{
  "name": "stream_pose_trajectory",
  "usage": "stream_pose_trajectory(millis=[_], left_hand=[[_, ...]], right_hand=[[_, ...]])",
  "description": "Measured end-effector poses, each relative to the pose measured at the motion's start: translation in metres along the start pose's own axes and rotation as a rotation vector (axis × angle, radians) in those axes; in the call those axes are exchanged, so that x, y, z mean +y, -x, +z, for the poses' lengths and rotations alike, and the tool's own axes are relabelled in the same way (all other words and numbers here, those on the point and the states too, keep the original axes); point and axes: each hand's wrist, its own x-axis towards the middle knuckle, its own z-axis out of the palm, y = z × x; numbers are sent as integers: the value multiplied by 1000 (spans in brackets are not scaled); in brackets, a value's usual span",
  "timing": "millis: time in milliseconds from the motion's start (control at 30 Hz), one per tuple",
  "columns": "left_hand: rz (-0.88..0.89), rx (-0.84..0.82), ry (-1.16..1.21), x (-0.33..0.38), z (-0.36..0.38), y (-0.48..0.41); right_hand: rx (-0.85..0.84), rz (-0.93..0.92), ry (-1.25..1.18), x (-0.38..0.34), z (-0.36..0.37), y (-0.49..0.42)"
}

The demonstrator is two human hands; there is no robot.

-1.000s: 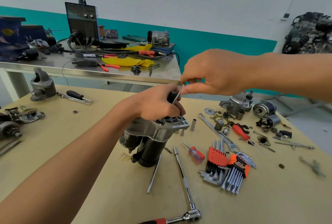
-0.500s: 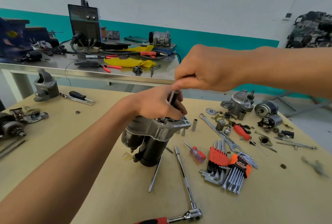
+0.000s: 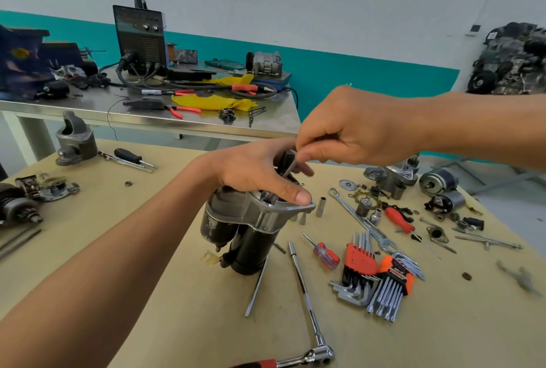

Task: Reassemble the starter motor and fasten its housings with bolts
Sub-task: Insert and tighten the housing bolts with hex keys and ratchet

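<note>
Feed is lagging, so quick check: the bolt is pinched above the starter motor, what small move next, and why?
Probably ease the long bolt down into the starter motor. The right hand pinches its top end, its shaft slants into the silver housing, and the left hand steadies the upright motor.

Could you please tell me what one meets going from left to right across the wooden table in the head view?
Grey housing casting → black-handled screwdriver → starter motor → stubby clear-red screwdriver → red hex key set → orange key set → grey cylindrical motor part.
</note>
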Motion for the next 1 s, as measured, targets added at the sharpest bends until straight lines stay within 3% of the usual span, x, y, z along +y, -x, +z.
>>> stream_pose_trajectory(millis=[167,300,533,733,900,1000], left_hand=[[182,229,108,-7,0,11],[250,196,61,-7,4,15],[115,123,106,-13,2,29],[69,61,121,-13,0,21],[54,9,10,-7,7,12],[53,6,5,-8,5,12]], right_hand=[[5,-38,31,-2,-1,3],[15,35,-52,1,2,8],[4,192,-288,-1,10,12],[-35,260,-207,1,-2,2],[-68,183,-92,-8,-9,0],[-95,291,-98,-10,-8,0]])
